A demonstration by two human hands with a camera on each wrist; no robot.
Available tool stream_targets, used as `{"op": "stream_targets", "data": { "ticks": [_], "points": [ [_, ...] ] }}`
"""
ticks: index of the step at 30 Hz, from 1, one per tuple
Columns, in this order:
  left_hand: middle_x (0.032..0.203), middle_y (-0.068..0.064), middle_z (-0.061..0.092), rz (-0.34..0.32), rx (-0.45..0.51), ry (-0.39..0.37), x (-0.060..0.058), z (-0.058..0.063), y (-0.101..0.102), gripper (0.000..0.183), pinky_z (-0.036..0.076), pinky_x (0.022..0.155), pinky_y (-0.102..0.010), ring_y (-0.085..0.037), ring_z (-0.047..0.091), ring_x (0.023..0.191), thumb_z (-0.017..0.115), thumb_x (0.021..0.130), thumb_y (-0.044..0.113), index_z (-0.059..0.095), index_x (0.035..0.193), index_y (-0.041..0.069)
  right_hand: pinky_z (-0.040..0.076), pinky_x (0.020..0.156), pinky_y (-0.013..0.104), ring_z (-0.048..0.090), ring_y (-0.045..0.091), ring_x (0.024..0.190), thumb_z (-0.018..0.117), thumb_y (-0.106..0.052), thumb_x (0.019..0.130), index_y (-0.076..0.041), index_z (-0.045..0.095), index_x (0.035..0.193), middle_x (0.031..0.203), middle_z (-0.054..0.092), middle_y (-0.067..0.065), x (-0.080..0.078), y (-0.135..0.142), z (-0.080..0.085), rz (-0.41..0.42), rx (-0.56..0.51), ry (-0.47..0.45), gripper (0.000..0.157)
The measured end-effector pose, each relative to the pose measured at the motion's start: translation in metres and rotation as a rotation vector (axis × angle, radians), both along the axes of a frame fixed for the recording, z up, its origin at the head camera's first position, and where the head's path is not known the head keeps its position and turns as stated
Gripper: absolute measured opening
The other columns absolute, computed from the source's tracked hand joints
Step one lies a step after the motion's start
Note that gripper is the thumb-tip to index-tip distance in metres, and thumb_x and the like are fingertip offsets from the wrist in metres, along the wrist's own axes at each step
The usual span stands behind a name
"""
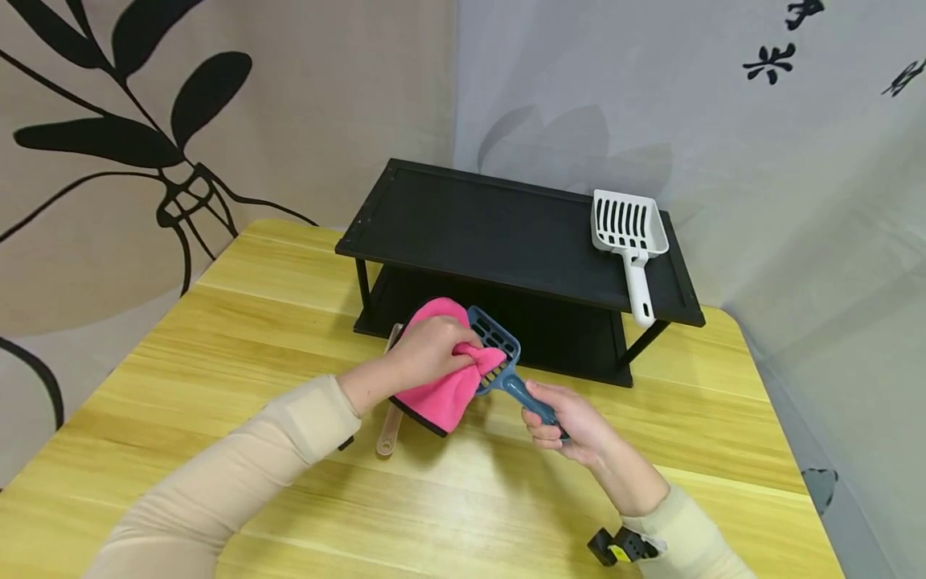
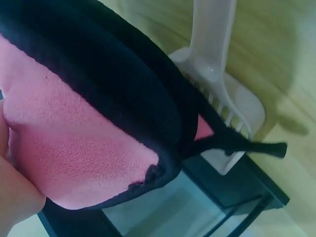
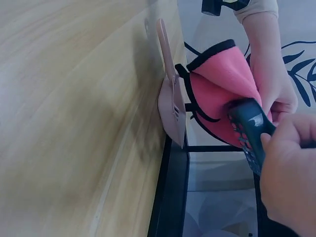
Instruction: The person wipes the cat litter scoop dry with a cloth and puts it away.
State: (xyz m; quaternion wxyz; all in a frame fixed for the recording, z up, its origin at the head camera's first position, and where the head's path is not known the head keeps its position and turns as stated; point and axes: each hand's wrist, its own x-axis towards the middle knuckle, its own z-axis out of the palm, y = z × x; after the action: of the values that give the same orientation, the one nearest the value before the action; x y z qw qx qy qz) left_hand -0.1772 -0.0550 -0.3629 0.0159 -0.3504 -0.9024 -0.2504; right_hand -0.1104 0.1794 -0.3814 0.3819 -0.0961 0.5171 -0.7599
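Note:
My left hand (image 1: 432, 351) pinches a bunched pink cloth (image 1: 437, 402) with black edging, holding it against the slotted head of a blue litter scoop (image 1: 526, 394). The scoop's handle is gripped by my right hand (image 1: 571, 422), with the head pointing up and left. Part of the scoop's head is hidden behind the cloth. Beneath the cloth, a pale pink litter scoop (image 1: 388, 434) lies on the table, its handle toward me. The left wrist view shows that pale scoop's head (image 2: 244, 103) beside the cloth's dark edge.
A black two-tier rack (image 1: 463, 225) stands at the back of the wooden table (image 1: 289, 346). On its top tier, at the right end, lies a white litter scoop (image 1: 637, 281) with its handle over the front edge. Curtains (image 1: 347, 104) hang behind the table.

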Motion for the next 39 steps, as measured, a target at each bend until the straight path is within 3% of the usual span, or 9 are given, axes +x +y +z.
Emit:
{"op": "stream_targets", "data": {
  "ticks": [4,9,16,18,24,26,31,34,39],
  "points": [
    [0.082,0.002,0.071,0.063,-0.003,0.062,-0.003,0.004,-0.003,0.01,0.048,0.068,-0.024,-0.01,0.056,0.07,0.072,0.081,0.017,0.074,0.091,0.013,0.032,0.043,0.012,0.04,-0.003,0.043,0.027,-0.026,0.104,-0.01,0.046,0.09,0.061,0.051,-0.012,0.002,0.0,0.002,-0.01,0.008,0.019,0.028],
    [0.081,0.001,0.071,0.084,0.008,0.127,-0.005,0.01,-0.009,0.008,0.049,0.074,-0.03,-0.014,0.06,0.072,0.072,0.081,0.015,0.075,0.089,0.013,0.032,0.042,0.011,0.04,-0.002,0.042,0.028,-0.025,0.104,-0.011,0.048,0.091,0.061,0.051,-0.012,0.003,0.001,0.001,0.001,-0.016,0.039,0.028],
    [0.086,-0.001,0.071,0.137,0.059,0.073,-0.009,0.025,-0.023,0.012,0.047,0.069,-0.029,-0.014,0.057,0.073,0.072,0.081,0.014,0.074,0.093,0.013,0.028,0.042,0.013,0.037,-0.001,0.041,0.026,-0.023,0.104,-0.011,0.049,0.093,0.059,0.049,-0.012,0.005,0.005,-0.002,0.013,-0.003,0.033,0.028],
    [0.087,-0.001,0.071,0.132,0.086,0.055,-0.009,0.03,-0.023,0.012,0.047,0.073,-0.03,-0.014,0.057,0.075,0.072,0.081,0.014,0.074,0.094,0.013,0.027,0.041,0.014,0.036,-0.001,0.04,0.025,-0.023,0.104,-0.011,0.049,0.093,0.058,0.048,-0.012,0.004,0.006,-0.003,0.016,0.021,0.028,0.028],
    [0.09,0.001,0.071,-0.037,0.102,-0.01,-0.006,0.032,-0.008,0.013,0.049,0.076,-0.025,-0.012,0.06,0.079,0.07,0.083,0.015,0.073,0.096,0.012,0.028,0.041,0.013,0.035,-0.001,0.039,0.027,-0.024,0.104,-0.008,0.049,0.104,0.056,0.043,-0.011,0.002,0.0,-0.001,-0.008,0.175,0.025,0.027],
    [0.09,0.002,0.071,-0.06,0.08,-0.042,-0.005,0.03,-0.002,0.013,0.046,0.073,-0.023,-0.011,0.057,0.076,0.069,0.084,0.016,0.073,0.096,0.013,0.027,0.04,0.014,0.033,0.0,0.038,0.03,-0.025,0.103,-0.006,0.048,0.105,0.055,0.042,-0.01,0.003,-0.003,0.003,-0.022,0.261,0.05,0.026],
    [0.084,0.003,0.069,-0.001,0.04,-0.117,-0.003,0.02,0.005,0.011,0.041,0.064,-0.02,-0.011,0.051,0.07,0.07,0.084,0.017,0.073,0.094,0.014,0.024,0.04,0.014,0.032,0.002,0.038,0.037,-0.025,0.102,0.004,0.049,0.121,0.056,0.043,-0.006,0.009,-0.012,0.012,-0.029,0.452,0.168,0.037],
    [0.08,0.003,0.067,0.019,0.033,-0.136,-0.003,0.017,0.005,0.009,0.04,0.061,-0.019,-0.011,0.05,0.069,0.071,0.083,0.018,0.073,0.091,0.015,0.024,0.039,0.015,0.031,0.003,0.039,0.037,-0.021,0.102,0.006,0.046,0.131,0.056,0.043,-0.005,0.012,-0.015,0.014,-0.032,0.505,0.229,0.041],
    [0.076,0.003,0.066,0.022,0.047,-0.115,-0.003,0.016,0.004,0.005,0.039,0.059,-0.019,-0.011,0.049,0.067,0.073,0.081,0.018,0.072,0.085,0.014,0.026,0.039,0.017,0.031,0.005,0.037,0.037,-0.021,0.102,0.007,0.049,0.129,0.056,0.044,-0.004,0.014,-0.016,0.013,-0.054,0.55,0.317,0.04]
  ]
}}
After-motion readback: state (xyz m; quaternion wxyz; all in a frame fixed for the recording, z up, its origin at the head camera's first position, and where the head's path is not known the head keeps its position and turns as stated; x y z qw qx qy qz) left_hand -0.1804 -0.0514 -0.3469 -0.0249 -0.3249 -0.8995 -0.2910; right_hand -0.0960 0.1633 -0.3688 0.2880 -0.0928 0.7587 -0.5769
